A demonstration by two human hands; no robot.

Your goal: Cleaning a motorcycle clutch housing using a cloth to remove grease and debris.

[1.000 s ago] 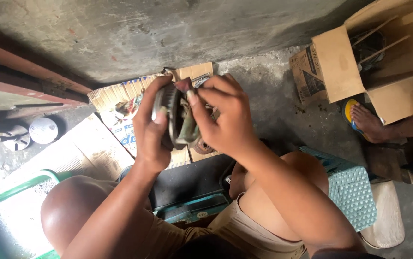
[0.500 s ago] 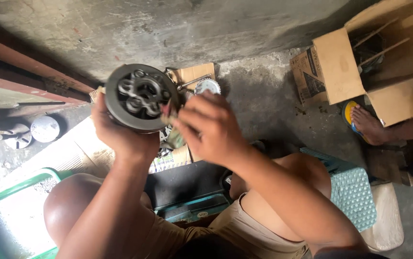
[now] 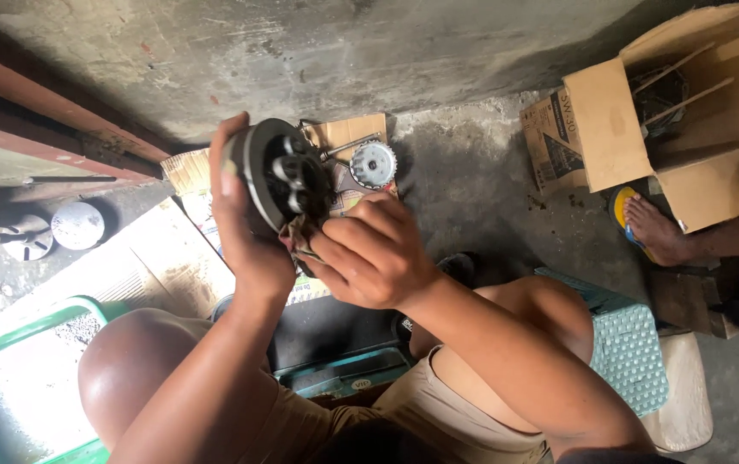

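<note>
So the round dark metal clutch-type drum (image 3: 279, 176), greasy, with springs and weights showing inside, is up in the air in front of me, well above the floor and tipped so its open face points toward the right hand. My left hand (image 3: 249, 232) has it by the rim and back, fingers wrapped over the top edge and pressed tight. My right hand (image 3: 369, 253) is curled shut, pinching a small dirty rag (image 3: 301, 236) right against the drum's lower edge.

What worries me: that drum looks heavy and oily, and only 1 hand is really carrying it. If the left fingers slide on the grease, I'd guess it drops onto my knee or the concrete floor (image 3: 472, 189). The rag could also snag on the springs, and a fingertip could get nipped in there.

Just past it, on a flat piece of brown cardboard (image 3: 343, 133), sits a small silver toothed gear (image 3: 374, 163) beside a metal rod.

Packaging: an open brown cardboard box (image 3: 644, 129) stands top right, flaps up, sticks poking out, with dark print on 1 side panel. Another flattened printed carton (image 3: 206, 215) lies under my left wrist, pale with blue marks. Someone else's foot in a yellow and blue sandal (image 3: 631, 215) rests by the box.
</note>
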